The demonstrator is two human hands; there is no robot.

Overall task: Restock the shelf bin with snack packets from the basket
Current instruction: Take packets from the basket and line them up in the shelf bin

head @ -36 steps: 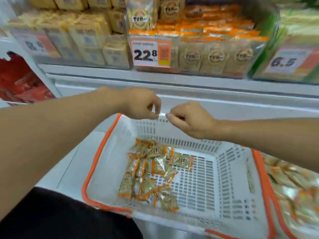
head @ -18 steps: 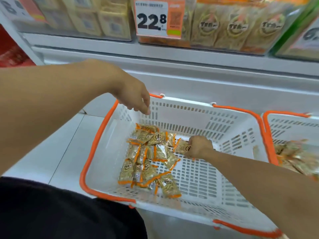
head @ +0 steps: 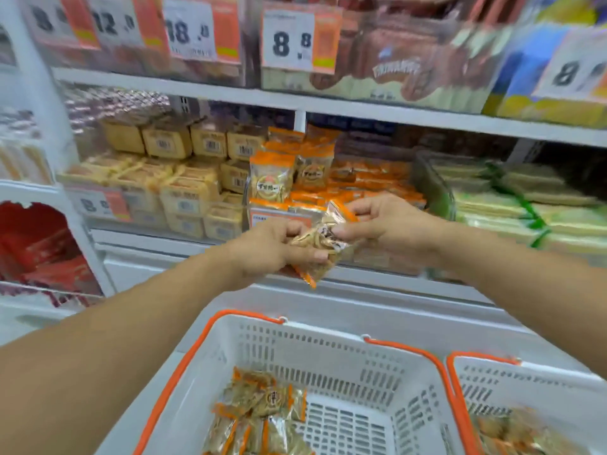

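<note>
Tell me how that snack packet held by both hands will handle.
The snack packet is probably floppy: its film crumples between the left hand and right hand. Likely light, since fingertips alone carry it. The glossy wrapper may be slippery.

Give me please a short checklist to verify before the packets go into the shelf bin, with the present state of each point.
1. Packets held firmly: ok. The left hand and the right hand both grip the snack packets.
2. Packets lifted out of the basket: ok, they are up at shelf height.
3. Matching product in the shelf bin: ok, same orange-edged packets there.
4. Free space in the bin: cannot tell, the hands hide its front and the picture is blurred.
5. How many packets are held: cannot tell.
6. Stock left in the basket: ok, more packets lie there.
</note>
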